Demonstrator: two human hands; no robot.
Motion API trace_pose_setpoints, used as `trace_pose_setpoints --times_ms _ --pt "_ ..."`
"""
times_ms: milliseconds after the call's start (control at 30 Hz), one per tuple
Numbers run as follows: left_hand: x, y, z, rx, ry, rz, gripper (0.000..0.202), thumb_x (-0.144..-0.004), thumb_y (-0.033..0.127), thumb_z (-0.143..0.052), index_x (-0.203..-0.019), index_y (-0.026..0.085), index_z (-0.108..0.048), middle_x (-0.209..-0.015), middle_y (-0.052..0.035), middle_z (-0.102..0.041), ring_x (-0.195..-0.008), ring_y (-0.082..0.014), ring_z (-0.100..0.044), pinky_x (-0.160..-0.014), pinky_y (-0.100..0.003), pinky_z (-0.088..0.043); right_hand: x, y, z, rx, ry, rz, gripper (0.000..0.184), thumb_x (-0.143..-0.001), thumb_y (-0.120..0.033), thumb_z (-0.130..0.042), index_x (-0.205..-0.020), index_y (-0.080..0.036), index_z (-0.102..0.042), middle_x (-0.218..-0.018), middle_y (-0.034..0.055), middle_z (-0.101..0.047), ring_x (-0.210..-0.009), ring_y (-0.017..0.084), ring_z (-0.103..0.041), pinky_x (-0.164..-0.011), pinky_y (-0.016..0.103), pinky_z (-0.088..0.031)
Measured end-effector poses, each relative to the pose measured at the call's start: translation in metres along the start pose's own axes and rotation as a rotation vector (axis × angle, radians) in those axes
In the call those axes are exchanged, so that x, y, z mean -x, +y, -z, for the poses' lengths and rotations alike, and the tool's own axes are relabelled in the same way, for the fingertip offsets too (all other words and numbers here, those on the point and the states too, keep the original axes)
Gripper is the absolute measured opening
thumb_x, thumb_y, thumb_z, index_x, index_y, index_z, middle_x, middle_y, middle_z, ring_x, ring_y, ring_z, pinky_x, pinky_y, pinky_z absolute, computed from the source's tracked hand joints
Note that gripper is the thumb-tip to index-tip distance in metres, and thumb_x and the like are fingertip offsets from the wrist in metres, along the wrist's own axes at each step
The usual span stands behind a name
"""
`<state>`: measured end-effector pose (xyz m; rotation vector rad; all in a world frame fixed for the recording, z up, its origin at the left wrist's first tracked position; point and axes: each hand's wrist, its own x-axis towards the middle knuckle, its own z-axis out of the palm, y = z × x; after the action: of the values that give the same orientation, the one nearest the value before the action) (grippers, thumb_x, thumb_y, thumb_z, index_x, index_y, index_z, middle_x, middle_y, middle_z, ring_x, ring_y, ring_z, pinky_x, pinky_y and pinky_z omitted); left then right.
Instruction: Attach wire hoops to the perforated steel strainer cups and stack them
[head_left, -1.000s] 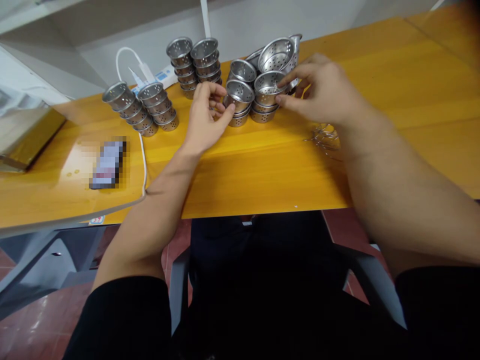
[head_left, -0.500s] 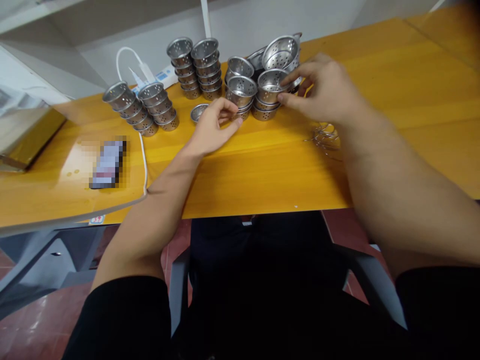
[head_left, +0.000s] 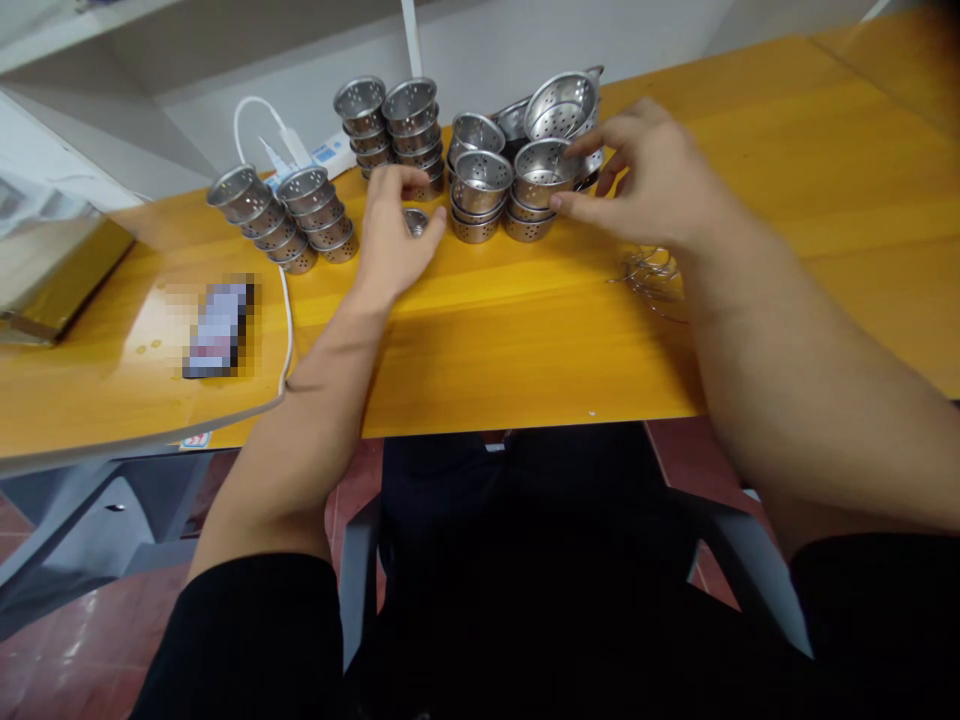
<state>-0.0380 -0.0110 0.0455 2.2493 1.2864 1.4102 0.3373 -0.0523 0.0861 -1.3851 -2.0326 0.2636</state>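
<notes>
My left hand (head_left: 397, 232) is open, its thumb and fingers apart around a small perforated metal cup (head_left: 416, 222) standing alone on the table; the hand partly hides this cup. My right hand (head_left: 649, 180) is also open, fingers spread at the right side of a short stack of perforated cups (head_left: 543, 175). Its thumb and index fingertips are at the top cup's wall and rim; whether they press on it I cannot tell. Another short cup stack (head_left: 480, 185) stands just left of that one. Behind them a larger perforated metal cup (head_left: 562, 108) leans tilted.
Taller cup stacks stand at the back (head_left: 360, 105) and further left (head_left: 307, 200). A white power strip (head_left: 330, 155) lies behind them, its cord (head_left: 287, 330) crossing the table (head_left: 510, 340). A blurred phone (head_left: 217, 330) lies at left. Thin wires (head_left: 651, 275) lie beneath my right forearm.
My left hand has moved left, from the front of the short cup stacks to the lone cup. My right index finger has drawn back slightly from inside the top cup to its rim.
</notes>
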Motion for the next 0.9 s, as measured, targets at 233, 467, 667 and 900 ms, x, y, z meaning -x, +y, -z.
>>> trace_pose_setpoints --times_ms 233,467,667,900 --pt "-0.002 -0.051 0.001 -0.015 0.015 0.260 0.084 -0.081 0.023 -0.110 -0.145 0.036 -0.058 -0.160 -0.0161 -0.072 -0.180 -0.0501 -0.052 -0.160 -0.073 -0.036 -0.001 -0.010 0.011 -0.003 0.230 -0.075 0.031 -0.122 -0.055 -0.078 -0.131 -0.027 -0.085 -0.145 0.0162 -0.087 -0.120 0.040 -0.087 -0.112 0.059 -0.073" --pt "-0.003 -0.079 -0.005 -0.047 -0.010 0.350 0.086 -0.073 0.021 -0.119 -0.136 0.032 -0.061 -0.160 -0.0171 -0.074 -0.167 -0.0519 -0.062 -0.152 -0.072 -0.042 -0.002 -0.012 0.041 0.180 0.112 -0.520 0.015 -0.125 -0.031 -0.074 -0.122 -0.023 -0.086 -0.132 0.0190 -0.090 -0.129 0.040 -0.088 -0.111 0.056 -0.071" --pt "-0.009 -0.058 -0.003 -0.094 0.057 0.227 0.087 -0.090 0.018 -0.119 -0.145 0.034 -0.052 -0.157 -0.0065 -0.065 -0.158 -0.0331 -0.052 -0.156 -0.064 -0.035 -0.004 0.024 0.066 0.393 -0.407 -0.707 0.028 -0.124 -0.049 -0.090 -0.137 -0.024 -0.087 -0.110 0.0133 -0.086 -0.100 0.036 -0.081 -0.100 0.056 -0.066" --pt "-0.005 -0.026 0.002 0.022 0.036 0.123 0.081 -0.081 0.017 -0.112 -0.139 0.038 -0.059 -0.152 -0.0078 -0.076 -0.151 -0.0419 -0.071 -0.142 -0.066 -0.055 -0.005 0.030 0.070 0.396 -0.537 -0.702 0.028 -0.119 -0.034 -0.101 -0.097 -0.023 -0.087 -0.113 0.0085 -0.090 -0.108 0.031 -0.084 -0.115 0.051 -0.064"
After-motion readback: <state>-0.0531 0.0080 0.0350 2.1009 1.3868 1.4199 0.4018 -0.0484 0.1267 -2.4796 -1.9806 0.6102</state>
